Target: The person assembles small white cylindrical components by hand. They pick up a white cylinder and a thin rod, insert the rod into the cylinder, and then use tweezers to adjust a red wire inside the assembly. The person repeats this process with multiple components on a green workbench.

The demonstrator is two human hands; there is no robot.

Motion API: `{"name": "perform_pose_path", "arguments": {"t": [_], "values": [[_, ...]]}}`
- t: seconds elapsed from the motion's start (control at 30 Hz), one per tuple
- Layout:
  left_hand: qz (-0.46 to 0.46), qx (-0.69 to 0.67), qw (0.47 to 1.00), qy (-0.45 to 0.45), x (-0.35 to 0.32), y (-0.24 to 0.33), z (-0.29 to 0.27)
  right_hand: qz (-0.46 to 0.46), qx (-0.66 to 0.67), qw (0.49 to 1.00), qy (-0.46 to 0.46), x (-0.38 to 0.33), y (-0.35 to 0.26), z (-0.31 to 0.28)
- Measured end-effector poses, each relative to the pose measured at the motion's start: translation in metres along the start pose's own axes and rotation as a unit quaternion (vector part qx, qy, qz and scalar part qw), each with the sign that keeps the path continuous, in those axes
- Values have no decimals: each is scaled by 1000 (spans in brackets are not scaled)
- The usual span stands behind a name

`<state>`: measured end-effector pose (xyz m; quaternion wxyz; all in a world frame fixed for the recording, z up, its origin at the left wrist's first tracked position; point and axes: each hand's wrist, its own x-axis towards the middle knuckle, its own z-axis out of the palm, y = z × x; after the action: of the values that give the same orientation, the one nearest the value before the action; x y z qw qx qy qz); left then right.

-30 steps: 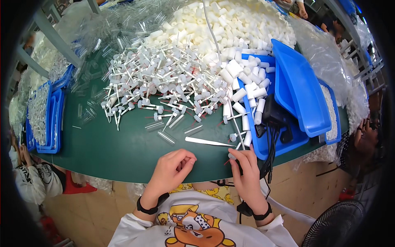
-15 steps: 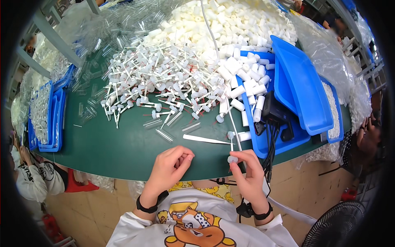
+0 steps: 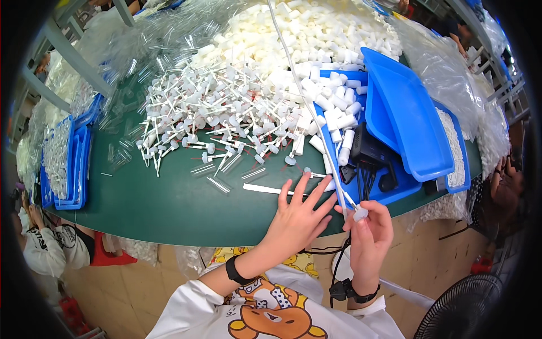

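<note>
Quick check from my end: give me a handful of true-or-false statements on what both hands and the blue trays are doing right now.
1. The right hand pinches a small white plastic cap at its fingertips. True.
2. The left hand grips a clear tube. False: it lies spread, fingers open, on the green tabletop.
3. A blue plastic lid leans tilted over the blue tray at the right. True.
4. The heap of white stemmed pump parts lies inside a blue tray. False: it lies loose on the tabletop.
5. Both wrists are bare. False: each wears a black band.

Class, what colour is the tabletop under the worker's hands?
The flat tabletop is dark green, best seen in the head view.
</note>
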<state>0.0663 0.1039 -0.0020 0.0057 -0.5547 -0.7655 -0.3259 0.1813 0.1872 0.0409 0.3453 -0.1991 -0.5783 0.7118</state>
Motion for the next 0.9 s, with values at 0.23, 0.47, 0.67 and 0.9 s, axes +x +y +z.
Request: {"name": "perform_pose_path", "arguments": {"t": [0.23,0.47,0.67,0.9], "values": [[-1,32,999,0,-10,-7,5,92,132,987,28,5,0,-6],[5,11,1000,23,-13,-11,-5,51,157,986,13,7,4,-7],[-17,-91,996,15,-25,-10,-35,66,155,986,5,4,10,-11],[-183,-603,776,17,-45,-17,-74,58,194,978,-57,6,16,14]]}}
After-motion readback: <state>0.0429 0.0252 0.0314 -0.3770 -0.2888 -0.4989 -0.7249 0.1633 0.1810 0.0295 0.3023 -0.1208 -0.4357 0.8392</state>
